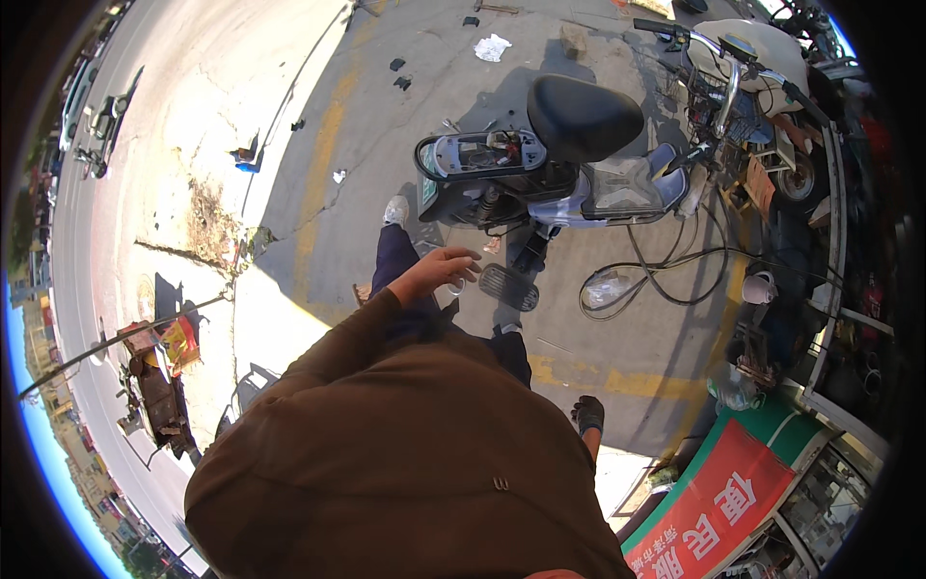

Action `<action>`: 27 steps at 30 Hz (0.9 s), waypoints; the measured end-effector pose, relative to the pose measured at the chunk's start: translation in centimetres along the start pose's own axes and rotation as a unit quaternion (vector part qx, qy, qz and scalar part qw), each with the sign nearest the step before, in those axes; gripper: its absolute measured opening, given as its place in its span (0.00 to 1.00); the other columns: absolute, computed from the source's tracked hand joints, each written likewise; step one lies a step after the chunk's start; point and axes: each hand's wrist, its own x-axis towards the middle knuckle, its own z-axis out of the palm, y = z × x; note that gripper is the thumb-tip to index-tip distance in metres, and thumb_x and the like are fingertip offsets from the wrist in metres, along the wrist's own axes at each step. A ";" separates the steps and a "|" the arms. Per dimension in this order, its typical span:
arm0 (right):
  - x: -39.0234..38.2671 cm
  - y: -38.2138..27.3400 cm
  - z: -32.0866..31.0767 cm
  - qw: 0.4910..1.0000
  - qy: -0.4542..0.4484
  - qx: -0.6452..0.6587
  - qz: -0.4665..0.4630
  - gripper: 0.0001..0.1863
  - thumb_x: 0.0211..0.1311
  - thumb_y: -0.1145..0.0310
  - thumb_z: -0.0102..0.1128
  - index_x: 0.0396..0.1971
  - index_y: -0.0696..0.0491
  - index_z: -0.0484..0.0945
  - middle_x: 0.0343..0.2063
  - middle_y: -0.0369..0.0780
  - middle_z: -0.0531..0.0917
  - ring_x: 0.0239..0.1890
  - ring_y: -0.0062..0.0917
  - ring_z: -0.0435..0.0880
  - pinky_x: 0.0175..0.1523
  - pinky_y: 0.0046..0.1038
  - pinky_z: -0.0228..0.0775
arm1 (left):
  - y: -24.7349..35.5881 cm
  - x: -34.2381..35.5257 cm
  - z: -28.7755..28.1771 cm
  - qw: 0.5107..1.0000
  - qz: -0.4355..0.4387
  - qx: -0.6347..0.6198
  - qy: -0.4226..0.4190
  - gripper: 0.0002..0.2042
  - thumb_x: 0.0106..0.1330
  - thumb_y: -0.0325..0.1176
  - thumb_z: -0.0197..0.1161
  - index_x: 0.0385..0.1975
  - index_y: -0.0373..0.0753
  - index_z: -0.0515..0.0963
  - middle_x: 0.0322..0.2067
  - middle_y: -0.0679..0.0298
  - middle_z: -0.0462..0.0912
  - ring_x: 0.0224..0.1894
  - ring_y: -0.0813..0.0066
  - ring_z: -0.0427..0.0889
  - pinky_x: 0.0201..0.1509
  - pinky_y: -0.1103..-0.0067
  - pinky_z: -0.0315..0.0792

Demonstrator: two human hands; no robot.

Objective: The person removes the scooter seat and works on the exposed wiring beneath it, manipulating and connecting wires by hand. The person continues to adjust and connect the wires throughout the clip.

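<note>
My left hand (446,270) is bare and reaches forward with loosely bent fingers apart, above the pavement. Just beyond it stands a pale blue electric scooter (545,201), its black seat (584,116) raised and an open rear compartment (482,152) showing parts inside. A dark oval mat or panel (509,288) lies on the ground beside that hand; a small pale object under its fingers is too unclear to name. My right hand (588,415), in a dark glove, hangs low at my side; its fingers are too dark to read.
A looped hose (654,267) lies right of my feet. Along the right are another scooter (762,58), a white bucket (758,288), metal shelving (835,241) and a red-and-green banner (709,507). A cluttered cart (154,386) stands left, with a road (82,241) beyond it.
</note>
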 end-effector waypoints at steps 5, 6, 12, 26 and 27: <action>-0.7 -1.9 14.7 0.994 0.058 0.052 -0.078 0.15 0.60 0.79 0.53 0.47 0.55 0.78 0.30 0.43 0.82 0.25 0.29 0.81 0.28 0.29 0.72 | -1.1 3.5 -12.1 0.975 -0.121 0.101 -0.154 0.18 0.74 0.36 0.52 0.57 0.32 0.73 0.48 0.58 0.82 0.46 0.74 0.82 0.46 0.77 0.77; -0.5 -2.6 19.3 0.994 0.063 -0.016 -0.083 0.14 0.62 0.75 0.53 0.47 0.56 0.78 0.32 0.44 0.83 0.28 0.30 0.82 0.32 0.31 0.73 | -1.2 5.2 -15.9 0.966 -0.149 0.117 -0.174 0.17 0.74 0.36 0.52 0.56 0.32 0.73 0.47 0.58 0.82 0.46 0.73 0.82 0.46 0.76 0.78; -2.5 -8.6 44.2 0.859 -0.105 -0.426 -0.263 0.15 0.64 0.62 0.50 0.43 0.51 0.81 0.40 0.48 0.84 0.48 0.44 0.82 0.53 0.41 0.73 | -7.1 8.0 -31.7 0.948 -0.279 0.151 -0.025 0.16 0.70 0.32 0.53 0.52 0.30 0.76 0.42 0.59 0.82 0.45 0.69 0.82 0.47 0.73 0.79; 15.2 3.4 67.3 0.792 -0.252 -0.475 -0.289 0.14 0.67 0.65 0.47 0.41 0.52 0.81 0.43 0.45 0.84 0.47 0.39 0.84 0.50 0.41 0.77 | -26.8 20.1 -37.6 0.757 -0.144 0.558 -0.306 0.14 0.65 0.38 0.58 0.45 0.36 0.81 0.42 0.50 0.83 0.45 0.50 0.81 0.52 0.63 0.75; 15.4 4.6 68.0 0.819 -0.257 -0.423 -0.292 0.15 0.68 0.64 0.46 0.45 0.52 0.79 0.43 0.46 0.83 0.46 0.40 0.84 0.50 0.42 0.77 | -27.0 20.4 -37.1 0.770 -0.119 0.543 -0.314 0.14 0.65 0.38 0.58 0.44 0.36 0.81 0.42 0.50 0.83 0.45 0.51 0.81 0.51 0.63 0.75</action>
